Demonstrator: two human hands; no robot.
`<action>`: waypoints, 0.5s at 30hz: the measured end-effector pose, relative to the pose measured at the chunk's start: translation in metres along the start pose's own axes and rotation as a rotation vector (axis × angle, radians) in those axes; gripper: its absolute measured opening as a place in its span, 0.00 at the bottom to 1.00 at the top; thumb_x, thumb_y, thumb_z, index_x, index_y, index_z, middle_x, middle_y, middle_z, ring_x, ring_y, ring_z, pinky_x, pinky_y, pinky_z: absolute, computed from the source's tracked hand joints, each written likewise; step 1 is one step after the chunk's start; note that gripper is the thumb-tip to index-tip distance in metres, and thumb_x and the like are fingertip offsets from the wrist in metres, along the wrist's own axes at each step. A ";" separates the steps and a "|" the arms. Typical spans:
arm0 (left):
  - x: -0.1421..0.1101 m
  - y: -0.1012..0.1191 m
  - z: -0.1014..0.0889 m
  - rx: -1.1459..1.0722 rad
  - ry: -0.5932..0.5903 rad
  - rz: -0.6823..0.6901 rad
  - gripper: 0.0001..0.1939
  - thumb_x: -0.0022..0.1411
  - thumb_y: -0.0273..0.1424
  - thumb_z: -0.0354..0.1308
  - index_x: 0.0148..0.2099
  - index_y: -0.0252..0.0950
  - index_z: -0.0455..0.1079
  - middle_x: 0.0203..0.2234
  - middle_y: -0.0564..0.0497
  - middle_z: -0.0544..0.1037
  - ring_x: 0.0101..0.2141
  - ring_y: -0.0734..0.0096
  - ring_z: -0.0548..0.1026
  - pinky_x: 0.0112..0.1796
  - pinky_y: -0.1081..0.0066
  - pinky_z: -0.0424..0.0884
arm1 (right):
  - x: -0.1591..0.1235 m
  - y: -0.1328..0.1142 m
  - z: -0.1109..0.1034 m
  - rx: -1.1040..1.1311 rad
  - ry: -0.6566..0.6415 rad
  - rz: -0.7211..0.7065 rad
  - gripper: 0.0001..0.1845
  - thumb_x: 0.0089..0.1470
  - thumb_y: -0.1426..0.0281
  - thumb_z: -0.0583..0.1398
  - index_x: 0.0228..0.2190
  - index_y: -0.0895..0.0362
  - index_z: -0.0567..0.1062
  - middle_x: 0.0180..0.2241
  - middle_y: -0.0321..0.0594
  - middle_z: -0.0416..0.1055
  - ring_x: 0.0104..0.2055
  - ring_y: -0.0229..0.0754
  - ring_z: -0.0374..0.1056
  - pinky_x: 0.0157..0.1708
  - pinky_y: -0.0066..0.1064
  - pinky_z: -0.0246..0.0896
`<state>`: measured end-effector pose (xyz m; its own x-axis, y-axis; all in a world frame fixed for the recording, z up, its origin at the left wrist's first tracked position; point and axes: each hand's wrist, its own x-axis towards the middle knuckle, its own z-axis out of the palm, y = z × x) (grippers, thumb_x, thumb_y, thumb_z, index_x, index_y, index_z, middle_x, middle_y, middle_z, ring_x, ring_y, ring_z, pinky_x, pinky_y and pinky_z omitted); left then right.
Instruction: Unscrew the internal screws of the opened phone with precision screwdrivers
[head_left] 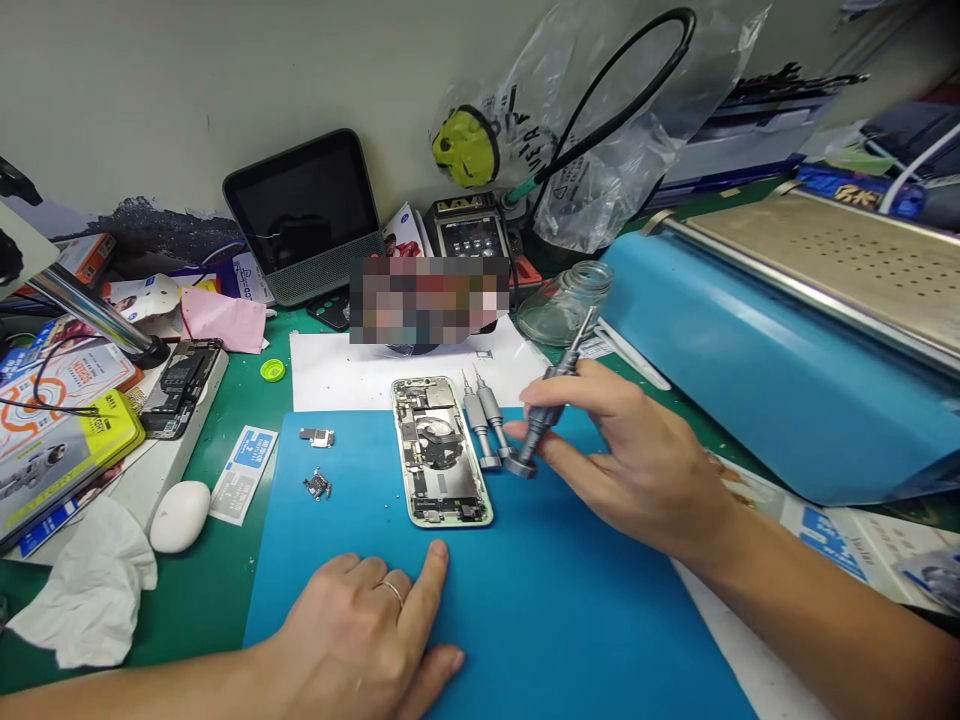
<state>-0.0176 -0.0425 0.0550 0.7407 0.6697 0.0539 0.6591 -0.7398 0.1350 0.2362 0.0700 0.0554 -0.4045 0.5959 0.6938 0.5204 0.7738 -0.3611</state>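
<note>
In my right hand (637, 450) is a grey precision screwdriver (541, 415), gripped between thumb and fingers with its tip pointing up and away. Two similar screwdrivers (484, 412) lie side by side just left of it. Beside them rests an opened smartphone (441, 455), its inner parts and round coil exposed. My left hand (367, 615) is on the blue mat (525, 610) below the phone, empty, index finger stretched toward the phone's lower edge and thumb apart. Left of the phone lie a small metal plate (318, 438) and a little pile of metal parts (318, 485).
A white earbud case (180, 516), a crumpled tissue (86, 590) and another opened phone (180, 385) are at the left. Behind stand a smart display (307, 215) and a glass jar (570, 300). A large blue machine (750, 370) occupies the right side.
</note>
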 end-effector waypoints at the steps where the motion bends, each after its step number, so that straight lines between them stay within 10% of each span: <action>1: 0.000 0.000 0.000 -0.003 -0.003 0.001 0.26 0.80 0.39 0.33 0.66 0.24 0.54 0.28 0.50 0.78 0.25 0.62 0.77 0.24 0.62 0.72 | 0.000 0.001 0.000 0.040 0.022 0.025 0.16 0.61 0.77 0.61 0.48 0.49 0.67 0.33 0.36 0.70 0.30 0.42 0.68 0.30 0.33 0.67; 15: -0.001 0.000 0.002 -0.021 0.003 -0.002 0.26 0.81 0.39 0.32 0.67 0.25 0.54 0.28 0.51 0.77 0.24 0.63 0.77 0.24 0.62 0.72 | 0.002 0.004 -0.005 -0.006 0.223 -0.154 0.14 0.65 0.70 0.60 0.51 0.54 0.78 0.39 0.46 0.74 0.42 0.47 0.73 0.38 0.40 0.72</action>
<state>-0.0180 -0.0427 0.0527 0.7391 0.6712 0.0565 0.6575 -0.7371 0.1560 0.2415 0.0737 0.0588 -0.3038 0.4081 0.8609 0.4701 0.8502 -0.2371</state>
